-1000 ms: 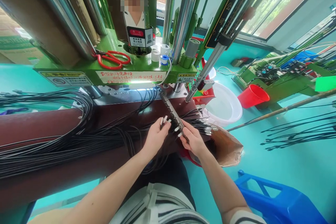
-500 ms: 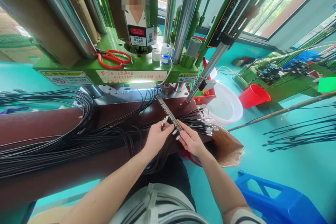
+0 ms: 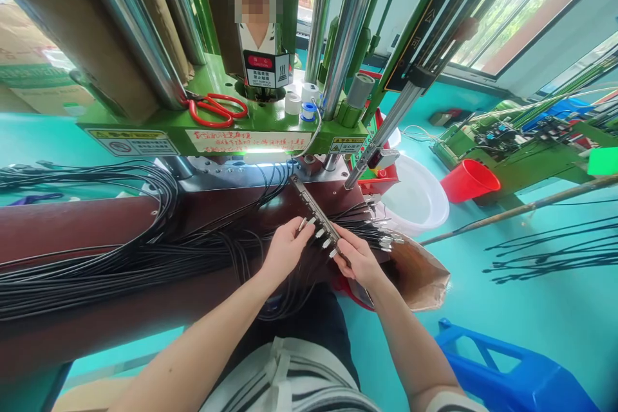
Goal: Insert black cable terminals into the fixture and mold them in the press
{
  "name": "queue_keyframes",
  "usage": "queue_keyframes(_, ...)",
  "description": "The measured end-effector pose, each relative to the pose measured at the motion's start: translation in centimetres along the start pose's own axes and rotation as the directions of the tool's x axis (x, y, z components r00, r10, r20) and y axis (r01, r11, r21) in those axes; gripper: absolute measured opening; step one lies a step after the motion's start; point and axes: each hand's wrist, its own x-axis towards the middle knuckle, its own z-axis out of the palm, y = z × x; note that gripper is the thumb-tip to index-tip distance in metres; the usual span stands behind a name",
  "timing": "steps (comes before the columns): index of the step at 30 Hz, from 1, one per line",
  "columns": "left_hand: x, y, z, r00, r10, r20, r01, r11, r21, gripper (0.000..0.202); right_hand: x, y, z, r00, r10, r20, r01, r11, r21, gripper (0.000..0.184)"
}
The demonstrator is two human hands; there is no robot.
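Observation:
A long dark metal fixture bar (image 3: 313,208) slants over the brown bench edge, and my right hand (image 3: 358,260) grips its near end. Silver cable plugs (image 3: 324,238) stick out of the bar's left side in a row. My left hand (image 3: 284,249) pinches a silver-tipped black cable end against the bar, just left of that row. A thick bundle of black cables (image 3: 116,264) runs left along the brown bench (image 3: 72,232). More silver-tipped cable ends (image 3: 386,239) lie fanned out right of my right hand.
A green press machine (image 3: 226,125) stands behind the bench, with red scissors (image 3: 215,109) and tape rolls (image 3: 299,100) on its deck. A person stands behind the machine. On the floor to the right are a white basin (image 3: 418,196), a red cup (image 3: 466,180), a brown paper bag (image 3: 420,273) and a blue stool (image 3: 506,373).
The bar has swung slightly left and gained plugs along its side. My left hand brought its cable ends in from a raised pinch down against the bar.

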Motion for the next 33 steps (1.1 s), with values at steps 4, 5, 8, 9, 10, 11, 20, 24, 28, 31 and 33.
queue_keyframes(4,-0.1,0.0,-0.1,0.999,-0.017,-0.033,0.017,1.000,0.005,0.030,0.0,-0.4,-0.1,1.000,0.024,0.013,-0.023,0.999,-0.031,0.054)
queue_keyframes(5,-0.1,0.0,-0.2,0.999,-0.029,-0.030,0.029,1.000,-0.003,0.029,0.0,-0.4,-0.1,0.999,0.031,0.020,-0.031,0.999,-0.039,0.054)
queue_keyframes(8,-0.1,-0.2,-0.3,0.998,-0.067,-0.005,0.067,0.997,-0.032,0.028,0.0,-0.4,0.1,0.999,0.031,0.033,-0.029,0.997,-0.073,0.054)
queue_keyframes(9,-0.1,-0.3,-0.4,0.997,-0.078,0.000,0.078,0.996,-0.043,0.027,0.1,-0.3,0.2,0.999,0.018,0.028,-0.015,0.996,-0.087,0.054)
queue_keyframes(10,-0.2,-0.3,-0.4,0.996,-0.088,0.000,0.088,0.995,-0.052,0.028,0.1,-0.3,0.3,1.000,0.002,0.022,0.000,0.995,-0.100,0.054)
queue_keyframes(11,-0.2,-0.3,-0.4,0.995,-0.098,0.000,0.098,0.993,-0.061,0.028,0.1,-0.2,0.5,1.000,-0.012,0.015,0.013,0.994,-0.113,0.054)
queue_keyframes(20,-1.2,1.9,-2.4,0.993,-0.094,0.078,0.112,0.955,-0.273,0.037,0.0,-0.2,-0.2,0.999,0.004,0.033,-0.002,0.999,-0.053,0.055)
queue_keyframes(24,-1.8,2.7,-3.1,0.991,-0.123,-0.053,0.086,0.886,-0.455,0.032,0.1,0.1,-0.5,0.998,-0.018,0.068,0.023,0.996,-0.087,0.050)
queue_keyframes(28,-1.6,2.4,-2.4,0.953,-0.297,0.055,0.288,0.841,-0.458,0.020,0.0,0.1,-0.5,0.993,-0.028,0.113,0.040,0.993,-0.107,0.048)
queue_keyframes(31,-1.3,2.0,-2.0,0.950,-0.286,0.126,0.312,0.855,-0.414,0.023,0.0,0.0,-0.4,0.992,-0.026,0.127,0.039,0.994,-0.102,0.048)
queue_keyframes(33,-1.2,1.8,-2.0,0.956,-0.255,0.147,0.293,0.870,-0.396,0.025,0.0,-0.1,-0.4,0.991,-0.017,0.133,0.031,0.994,-0.104,0.048)
